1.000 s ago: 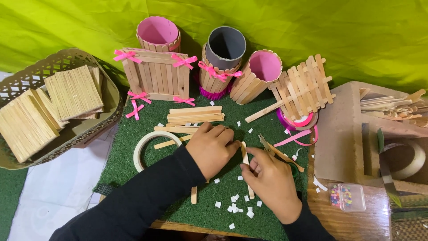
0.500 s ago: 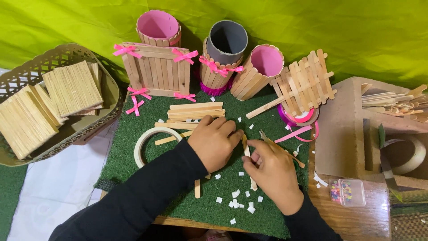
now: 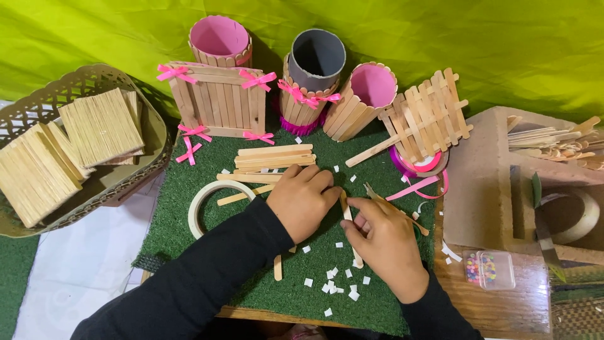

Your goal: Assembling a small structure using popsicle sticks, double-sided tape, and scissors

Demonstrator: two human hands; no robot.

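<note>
My left hand (image 3: 302,200) rests palm down on the green turf mat (image 3: 189,189), fingertips pressing the upper end of a wooden craft stick (image 3: 348,217). My right hand (image 3: 385,242) pinches that same stick from the right side and also has a thin wooden stick (image 3: 385,204) slanting out between its fingers. The stick lies nearly upright between both hands. Small white paper bits (image 3: 336,286) lie scattered below them. Another stick (image 3: 278,267) pokes out under my left forearm.
A tape roll (image 3: 202,204) and a pile of sticks (image 3: 274,157) lie left of the hands. Stick-clad holders with pink bows (image 3: 220,101), tubes (image 3: 318,60), a stick fence piece (image 3: 431,119), pink ribbon (image 3: 418,182), a basket of stick bundles (image 3: 75,145) and a bead box (image 3: 487,269) surround the mat.
Both hands stay on the stick. My right hand's fingers have shifted slightly up along it; the camera view has drifted a little.
</note>
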